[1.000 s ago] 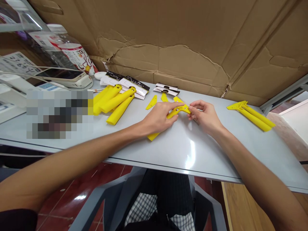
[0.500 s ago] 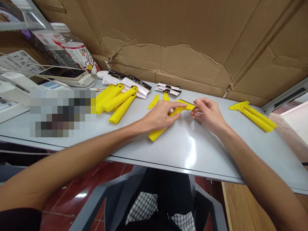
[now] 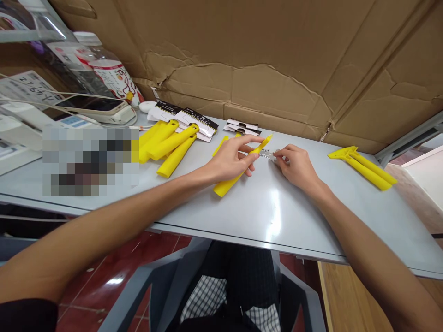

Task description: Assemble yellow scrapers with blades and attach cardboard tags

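My left hand (image 3: 231, 159) grips a yellow plastic scraper (image 3: 228, 186), its head turned edge-on and its handle slanting toward me. Just right of the scraper, small shiny metal pieces (image 3: 266, 153), perhaps screws, lie on the grey table. My right hand (image 3: 296, 165) has thumb and fingertips pinched together at these pieces; what sits between them is too small to make out. Behind my left hand, a flat yellow plastic piece (image 3: 219, 145) shows in part.
Several yellow handles (image 3: 175, 157) lie at left beside black-and-white packets (image 3: 197, 122). More packets (image 3: 242, 127) are at the back. Yellow scraper parts (image 3: 363, 167) lie at right. A phone (image 3: 93, 105) and bottles (image 3: 110, 74) stand at far left; cardboard (image 3: 242, 50) walls the back.
My left hand has tilted the scraper so its head stands edge-on. My right hand has left the scraper head and moved slightly down to the small metal pieces, fingers now pinched.
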Action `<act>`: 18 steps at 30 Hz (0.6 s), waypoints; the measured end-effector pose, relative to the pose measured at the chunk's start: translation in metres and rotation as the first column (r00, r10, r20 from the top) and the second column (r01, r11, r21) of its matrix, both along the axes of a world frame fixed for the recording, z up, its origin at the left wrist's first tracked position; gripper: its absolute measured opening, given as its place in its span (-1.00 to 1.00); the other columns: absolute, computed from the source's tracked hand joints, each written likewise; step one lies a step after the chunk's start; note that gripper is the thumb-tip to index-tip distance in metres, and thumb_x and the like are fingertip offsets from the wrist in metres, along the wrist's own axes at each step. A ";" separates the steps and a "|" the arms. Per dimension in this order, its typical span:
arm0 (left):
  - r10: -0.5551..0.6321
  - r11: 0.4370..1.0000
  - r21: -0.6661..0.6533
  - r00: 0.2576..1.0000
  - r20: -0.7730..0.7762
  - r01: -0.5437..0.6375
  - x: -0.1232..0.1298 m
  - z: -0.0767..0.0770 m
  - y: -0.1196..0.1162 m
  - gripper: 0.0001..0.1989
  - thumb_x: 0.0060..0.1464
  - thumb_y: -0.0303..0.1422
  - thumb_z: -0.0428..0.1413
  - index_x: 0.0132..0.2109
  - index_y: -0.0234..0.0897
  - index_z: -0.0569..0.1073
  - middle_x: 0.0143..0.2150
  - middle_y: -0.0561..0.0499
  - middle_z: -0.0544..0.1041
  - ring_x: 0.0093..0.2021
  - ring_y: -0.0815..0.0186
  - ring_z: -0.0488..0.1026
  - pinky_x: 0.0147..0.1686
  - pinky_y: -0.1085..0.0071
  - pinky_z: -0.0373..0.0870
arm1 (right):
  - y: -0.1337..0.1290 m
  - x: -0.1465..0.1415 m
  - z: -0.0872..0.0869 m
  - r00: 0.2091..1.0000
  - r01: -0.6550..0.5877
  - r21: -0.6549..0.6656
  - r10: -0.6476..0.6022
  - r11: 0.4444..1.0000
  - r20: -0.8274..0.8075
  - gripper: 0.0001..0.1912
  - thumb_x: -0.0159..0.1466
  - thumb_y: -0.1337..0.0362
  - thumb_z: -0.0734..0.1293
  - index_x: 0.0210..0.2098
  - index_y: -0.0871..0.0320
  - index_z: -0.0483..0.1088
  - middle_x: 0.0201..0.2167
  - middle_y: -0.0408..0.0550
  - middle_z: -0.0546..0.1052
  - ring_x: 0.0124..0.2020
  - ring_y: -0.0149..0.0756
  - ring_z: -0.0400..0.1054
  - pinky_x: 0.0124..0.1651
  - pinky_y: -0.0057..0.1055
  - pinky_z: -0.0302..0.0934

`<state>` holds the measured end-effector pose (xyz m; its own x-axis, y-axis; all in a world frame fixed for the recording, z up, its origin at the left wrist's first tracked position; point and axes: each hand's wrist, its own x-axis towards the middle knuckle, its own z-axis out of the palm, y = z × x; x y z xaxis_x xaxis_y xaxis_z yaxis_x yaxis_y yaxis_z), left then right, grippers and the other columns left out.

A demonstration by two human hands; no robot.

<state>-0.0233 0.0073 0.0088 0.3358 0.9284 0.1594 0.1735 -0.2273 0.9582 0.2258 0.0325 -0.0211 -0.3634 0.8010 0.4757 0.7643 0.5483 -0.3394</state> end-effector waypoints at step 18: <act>0.054 0.980 -0.196 0.992 0.111 -0.031 0.010 0.002 -0.003 -0.69 0.32 -0.47 0.16 0.16 -0.21 0.37 -0.17 -0.14 0.63 -0.45 0.31 0.54 -0.43 0.29 0.58 | 0.002 -0.003 0.012 0.915 0.217 -0.079 -0.175 0.973 0.363 -0.54 0.52 0.35 0.17 0.25 0.15 0.58 0.02 0.21 0.57 0.06 0.06 0.44 0.04 -0.14 0.18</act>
